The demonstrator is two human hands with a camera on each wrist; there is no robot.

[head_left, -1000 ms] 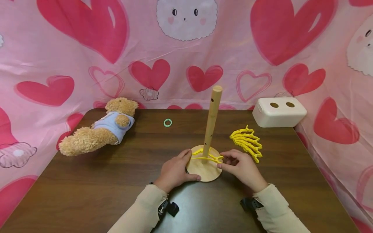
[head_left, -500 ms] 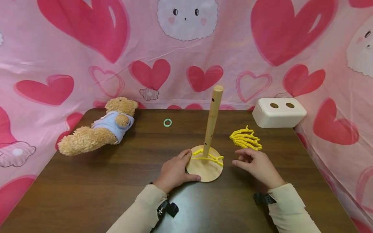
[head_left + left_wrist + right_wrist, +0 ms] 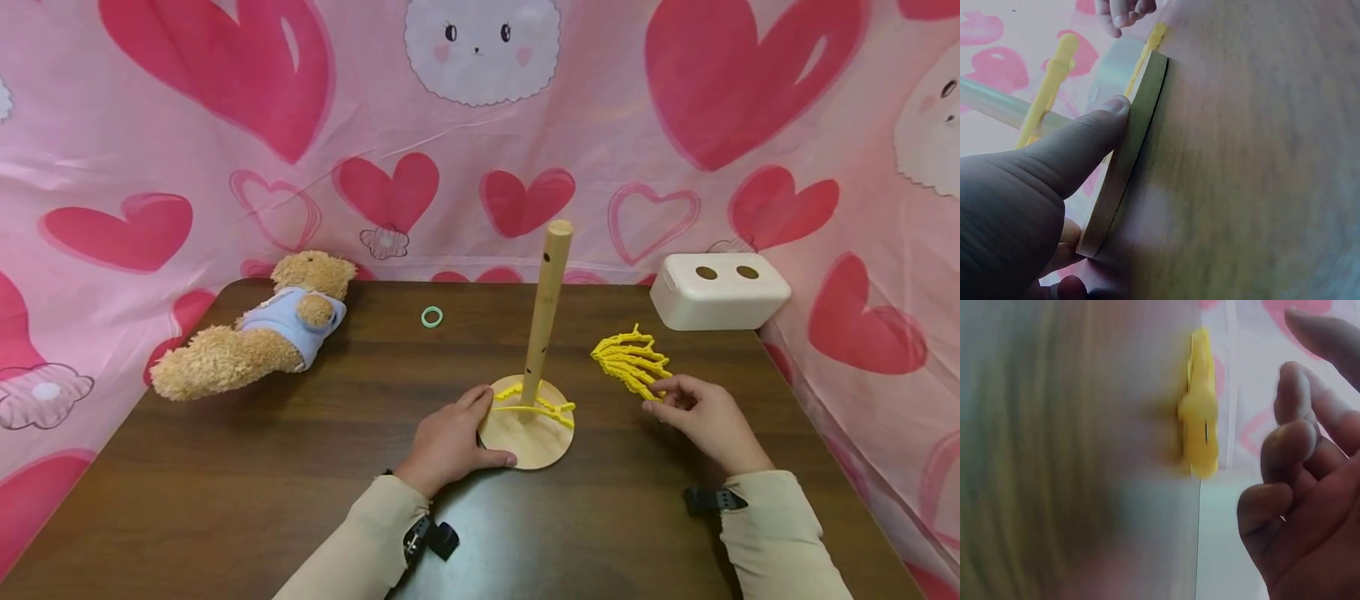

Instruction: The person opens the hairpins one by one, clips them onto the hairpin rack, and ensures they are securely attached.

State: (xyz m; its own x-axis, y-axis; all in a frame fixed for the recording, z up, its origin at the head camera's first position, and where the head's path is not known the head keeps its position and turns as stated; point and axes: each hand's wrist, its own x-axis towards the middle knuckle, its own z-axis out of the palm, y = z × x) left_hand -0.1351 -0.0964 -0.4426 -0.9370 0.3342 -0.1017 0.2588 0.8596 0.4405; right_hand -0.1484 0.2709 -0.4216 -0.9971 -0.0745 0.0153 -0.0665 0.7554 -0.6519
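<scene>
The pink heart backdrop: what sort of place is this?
Probably a screened-off tabletop corner, room unclear: heart-print cloth hangs behind a wood-look table, and a teddy bear lies on it.

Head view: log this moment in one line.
left hand grips round pale-wood base | right hand beside fanned yellow plastic branches, holding none | wooden post standing on base

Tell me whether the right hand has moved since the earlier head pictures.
Yes. In the head view, the right hand has moved rightward, away from the round base toward the fanned yellow pieces.
</scene>
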